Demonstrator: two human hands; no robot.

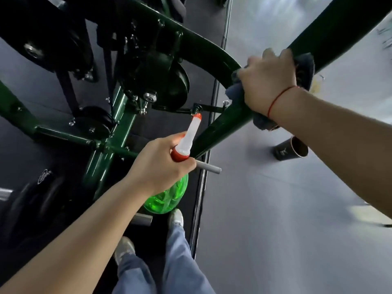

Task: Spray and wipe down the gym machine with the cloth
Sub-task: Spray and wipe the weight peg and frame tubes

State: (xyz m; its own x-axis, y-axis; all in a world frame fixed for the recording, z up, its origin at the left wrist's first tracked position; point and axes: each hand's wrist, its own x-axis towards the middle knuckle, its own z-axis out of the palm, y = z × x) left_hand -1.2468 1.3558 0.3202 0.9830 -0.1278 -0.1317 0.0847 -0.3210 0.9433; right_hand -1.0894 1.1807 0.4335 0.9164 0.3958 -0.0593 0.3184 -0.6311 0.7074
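Two hands: left hand (159, 164) grips one spray bottle (189, 139), right hand (267, 81) clutches one cloth (306, 66) against the machine frame (222, 126).

Arms extended; left grip (157, 164), right grip (267, 81) clenched.

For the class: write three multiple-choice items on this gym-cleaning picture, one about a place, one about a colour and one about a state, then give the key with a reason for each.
1. Where is the cloth?
A. on the floor
B. round the green frame bar, under the right hand
C. over a shoulder

2. What colour is the body of the spray bottle?
A. blue
B. yellow
C. green

3. What is the left hand doing?
A. gripping the spray bottle
B. hanging idle
C. lying flat on the floor

Key:
1 B: the right hand grips the cloth against the bar.
2 C: clear green shows below the left hand.
3 A: its fingers curl round the bottle's neck.
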